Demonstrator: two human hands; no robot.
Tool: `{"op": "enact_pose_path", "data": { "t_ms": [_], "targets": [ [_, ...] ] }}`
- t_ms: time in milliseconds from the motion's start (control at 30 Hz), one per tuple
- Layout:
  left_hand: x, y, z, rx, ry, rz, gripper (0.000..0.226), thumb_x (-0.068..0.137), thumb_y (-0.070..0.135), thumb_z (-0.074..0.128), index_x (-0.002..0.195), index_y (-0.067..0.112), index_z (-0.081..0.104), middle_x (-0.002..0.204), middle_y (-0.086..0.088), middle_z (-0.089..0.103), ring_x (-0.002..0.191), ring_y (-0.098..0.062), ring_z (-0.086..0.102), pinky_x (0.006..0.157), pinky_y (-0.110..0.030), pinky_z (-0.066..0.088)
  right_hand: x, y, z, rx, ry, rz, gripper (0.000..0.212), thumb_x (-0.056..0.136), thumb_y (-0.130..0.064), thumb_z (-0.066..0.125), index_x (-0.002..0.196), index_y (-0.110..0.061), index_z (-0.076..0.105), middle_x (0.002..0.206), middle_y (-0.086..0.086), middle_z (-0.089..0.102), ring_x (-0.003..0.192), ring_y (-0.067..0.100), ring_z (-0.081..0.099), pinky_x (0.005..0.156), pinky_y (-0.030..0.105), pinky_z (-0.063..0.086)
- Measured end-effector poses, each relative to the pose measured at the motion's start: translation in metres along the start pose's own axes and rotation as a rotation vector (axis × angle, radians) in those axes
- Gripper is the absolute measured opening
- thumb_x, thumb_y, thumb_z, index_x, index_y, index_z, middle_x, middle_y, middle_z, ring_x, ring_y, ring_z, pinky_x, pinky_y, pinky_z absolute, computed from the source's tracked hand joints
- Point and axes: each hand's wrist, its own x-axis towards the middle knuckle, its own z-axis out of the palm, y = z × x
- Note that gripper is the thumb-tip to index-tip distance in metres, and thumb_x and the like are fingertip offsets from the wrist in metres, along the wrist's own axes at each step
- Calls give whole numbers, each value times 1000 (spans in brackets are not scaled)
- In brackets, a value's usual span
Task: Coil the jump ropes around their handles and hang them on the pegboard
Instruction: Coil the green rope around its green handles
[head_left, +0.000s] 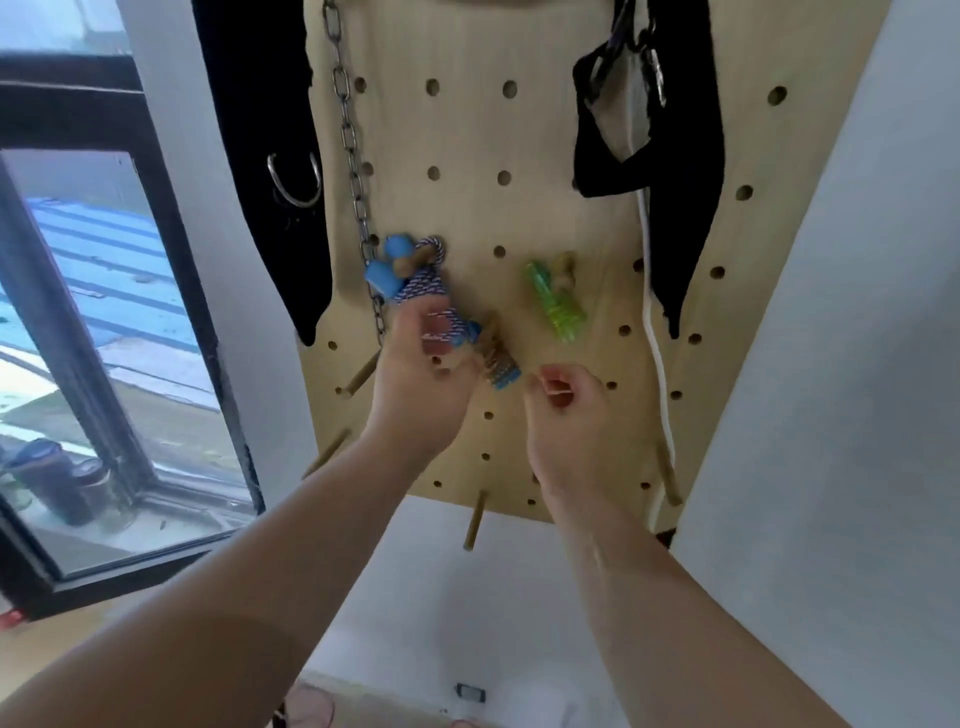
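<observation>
Against wooden pegboard (467, 130), mid-frame: gripping blue jump rope (415, 283) coil with left hand (421, 379); likely light, floppy, best held round stiff handles (383, 275); right hand (566, 410) curled, contents unclear.

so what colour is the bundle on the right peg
Translucent green plastic jump rope, seen in the head view.

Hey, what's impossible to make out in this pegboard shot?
Head view: lower part of the blue-and-white jump rope, covered by the left hand.
Head view: whether the right hand pinches anything, blurred.
Head view: top of the pegboard, cut off by the upper edge.
Head view: small dark object near the bottom edge, too small to identify.
</observation>
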Motion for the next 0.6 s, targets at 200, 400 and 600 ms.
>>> {"op": "enact_pose_path", "data": {
  "t_ms": [200, 400, 600],
  "targets": [
    [-55, -62, -109, 107, -102, -127, 49, 84, 17, 80, 119, 36, 51, 111, 9, 61, 92, -12, 63, 78, -28, 56, -88, 8, 55, 18, -56, 143, 13, 92, -36, 67, 103, -29, 63, 109, -5, 63, 95, 6, 61, 85, 28, 54],
    [-119, -139, -244, 193, -156, -386, 42, 85, 26, 78, 117, 36, 54, 109, 13, 62, 87, -8, 64, 77, -39, 60, -209, 20, 133, -64, -218, 274, 12, 93, -30, 69, 103, -28, 62, 108, -2, 62, 83, 5, 58, 67, 15, 45],
    [-178, -203, -349, 278, -138, -657, 37, 89, 26, 76, 120, 28, 57, 114, 5, 61, 88, -9, 65, 78, -32, 57, -301, 50, 201, -233, -546, 404, 23, 90, -32, 74, 109, -26, 62, 118, 2, 55, 83, 6, 55, 59, 12, 43]
  ]
}}
